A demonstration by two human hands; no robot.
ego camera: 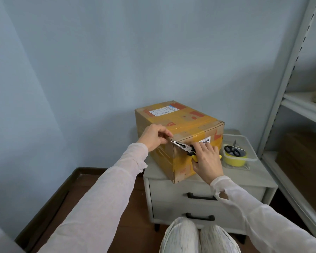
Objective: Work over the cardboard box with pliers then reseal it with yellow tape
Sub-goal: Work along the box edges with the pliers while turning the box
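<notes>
Two hands [154, 136] [206, 161] work one pliers [182, 147] at one box [190, 123] corner.

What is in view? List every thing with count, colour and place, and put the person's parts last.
cardboard box: one, brown with yellow tape bands, on the cabinet
pliers: one, steel with black and yellow handles, tip at the box's near top corner
tape roll: one, yellow, in the container
scissors: one, black handles, on the tape roll
container: one, clear, on the cabinet right of the box
cabinet: one, grey, two drawers, black handles
shelving: one, grey metal, far right
left hand: one, pinching at the box's near top corner by the pliers' tip
right hand: one, gripping the pliers' handles
sleeves: two, pale pink
</notes>
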